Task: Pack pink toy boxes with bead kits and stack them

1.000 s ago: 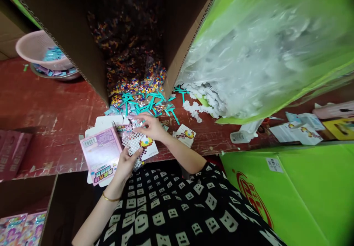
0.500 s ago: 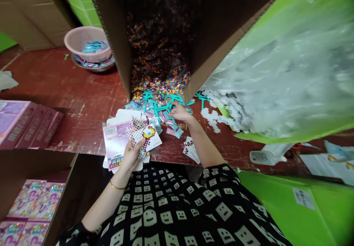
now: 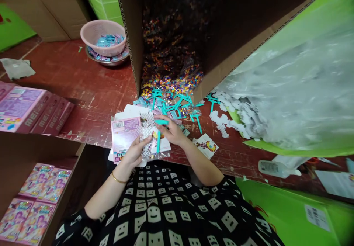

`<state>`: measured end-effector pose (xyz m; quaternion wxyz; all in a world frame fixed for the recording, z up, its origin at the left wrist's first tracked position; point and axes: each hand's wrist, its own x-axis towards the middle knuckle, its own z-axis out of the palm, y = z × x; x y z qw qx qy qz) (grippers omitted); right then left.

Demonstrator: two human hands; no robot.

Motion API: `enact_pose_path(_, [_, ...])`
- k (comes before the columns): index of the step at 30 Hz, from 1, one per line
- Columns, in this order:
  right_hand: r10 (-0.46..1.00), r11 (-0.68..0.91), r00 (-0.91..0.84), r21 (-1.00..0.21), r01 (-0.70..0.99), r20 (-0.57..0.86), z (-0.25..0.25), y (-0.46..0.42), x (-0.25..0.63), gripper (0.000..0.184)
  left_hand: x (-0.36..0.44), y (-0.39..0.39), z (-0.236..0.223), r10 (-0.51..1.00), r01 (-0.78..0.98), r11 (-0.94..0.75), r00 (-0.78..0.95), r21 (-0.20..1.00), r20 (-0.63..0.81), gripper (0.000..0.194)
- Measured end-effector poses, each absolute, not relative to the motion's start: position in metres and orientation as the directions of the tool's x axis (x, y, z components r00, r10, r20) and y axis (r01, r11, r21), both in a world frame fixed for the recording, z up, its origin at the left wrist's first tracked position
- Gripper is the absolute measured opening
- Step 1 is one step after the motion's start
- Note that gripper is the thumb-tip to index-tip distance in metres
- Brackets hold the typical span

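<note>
My left hand (image 3: 135,152) is closed on a white lattice sheet (image 3: 147,123), with a printed pattern card (image 3: 165,145) and a clear packet's edge behind and below it. In my right hand (image 3: 174,132) is a teal T-shaped plastic tool (image 3: 158,141), pinched between thumb and fingers over the card. Under my left hand lies an open pink-and-white box (image 3: 125,130) with its white flaps spread. Beyond my hands, more teal tools (image 3: 181,99) lie on small blue and pink sachets (image 3: 141,101). Two or more pattern cards (image 3: 206,145) rest right of my right forearm.
A tipped cardboard carton (image 3: 214,78) spills packets of coloured beads (image 3: 177,83). Pink basket (image 3: 103,48) sits in a metal bowl (image 3: 107,62) at back left. Pink boxes (image 3: 52,113) stand left. White cut pieces (image 3: 221,122) and a clear bottle (image 3: 276,168) are right.
My right hand has come back from the pile with a teal tool, to beside my left hand. The view has shifted left. My left hand still holds the lattice sheet and card.
</note>
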<state>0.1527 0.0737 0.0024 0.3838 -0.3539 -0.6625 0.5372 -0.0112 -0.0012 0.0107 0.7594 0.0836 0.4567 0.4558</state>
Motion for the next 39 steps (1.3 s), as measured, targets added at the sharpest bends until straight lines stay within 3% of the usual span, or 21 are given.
enact_pose_path(2, [0.921,0.206,-0.351,-0.976,0.065,0.171,-0.002,0.072,0.15,0.027,-0.012,-0.002,0.015,0.758,-0.618,0.592,0.209,0.517,-0.617,0.053])
enact_pose_path(7, [0.985,0.11,-0.132,-0.993,-0.03,0.113,-0.018,0.058,0.143,0.024,-0.012,-0.003,0.019,0.766,-0.61,0.578,0.174,0.543,-0.619,0.058])
enact_pose_path(12, [0.989,0.145,-0.02,-0.988,0.048,0.144,-0.03,0.048,0.142,0.022,-0.015,-0.005,0.012,0.838,-0.488,0.527,0.159,0.696,-0.523,0.055])
enact_pose_path(15, [0.992,0.082,-0.089,-0.996,-0.046,0.086,-0.024,0.054,0.146,0.03,-0.021,-0.007,0.011,0.878,-0.387,0.473,0.133,0.792,-0.459,0.049])
enact_pose_path(18, [0.911,-0.173,-0.398,-0.974,-0.145,-0.103,-0.009,0.066,0.144,0.052,-0.032,-0.007,0.018,0.9,-0.28,0.434,0.172,0.856,-0.4,0.041])
enact_pose_path(20, [0.805,-0.272,-0.574,-0.953,-0.13,-0.152,0.001,0.076,0.135,0.052,-0.04,-0.003,0.023,0.898,-0.256,0.436,0.19,0.863,-0.397,0.041])
enact_pose_path(23, [0.809,-0.194,-0.579,-0.976,-0.102,-0.101,0.004,0.094,0.107,0.043,-0.057,0.012,0.026,0.894,-0.328,0.438,0.058,0.837,-0.445,0.057])
enact_pose_path(26, [0.853,-0.139,-0.517,-0.985,-0.104,-0.066,-0.01,0.126,0.072,0.047,-0.081,0.032,0.018,0.886,-0.36,0.346,-0.176,0.866,-0.428,0.072])
enact_pose_path(31, [0.93,-0.126,-0.362,-0.978,-0.164,-0.059,-0.045,0.198,0.028,0.05,-0.118,0.032,-0.008,0.841,-0.056,0.115,-0.526,0.992,-0.127,0.073])
enact_pose_path(33, [0.943,-0.035,-0.332,-0.994,-0.102,0.001,-0.057,0.219,0.021,0.051,-0.123,0.017,-0.022,0.834,-0.025,0.163,-0.531,0.986,-0.152,0.074])
enact_pose_path(36, [0.902,0.064,-0.427,-0.998,-0.016,0.065,-0.073,0.23,0.02,0.053,-0.12,-0.004,-0.045,0.854,0.041,0.263,-0.475,0.964,-0.213,0.079])
enact_pose_path(39, [0.862,0.077,-0.504,-0.997,0.017,0.058,-0.084,0.227,0.023,0.053,-0.119,-0.015,-0.062,0.888,0.262,0.244,-0.447,0.934,-0.107,0.084])
